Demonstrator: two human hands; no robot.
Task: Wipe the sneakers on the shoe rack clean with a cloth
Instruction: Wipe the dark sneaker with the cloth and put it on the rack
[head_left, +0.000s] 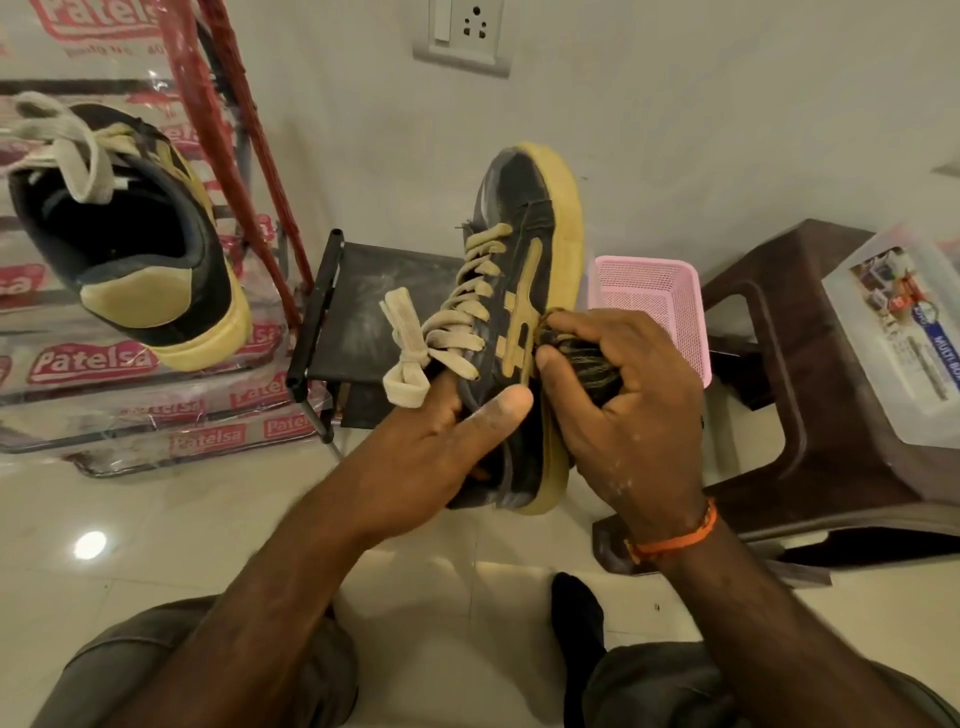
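Glossy cream tile floor (171, 525) carrying rack, stool and packs.

Small black shoe rack (363, 312) at frame centre against wall. Brown plastic stool (810, 395) at right, clear lidded box (898, 332) on top. Pink mesh basket (660, 306) between rack and stool; footing hidden. Stacked clear Patelsa packs (156, 410) at left, dark-and-yellow sneaker (130, 234) on them, upper left.

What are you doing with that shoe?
A person is cleaning a dark sneaker with yellow soles. The left hand holds it up by the heel end, and the right hand presses a bunched dark cloth against its side. The other sneaker sits on the shoe rack to the left.
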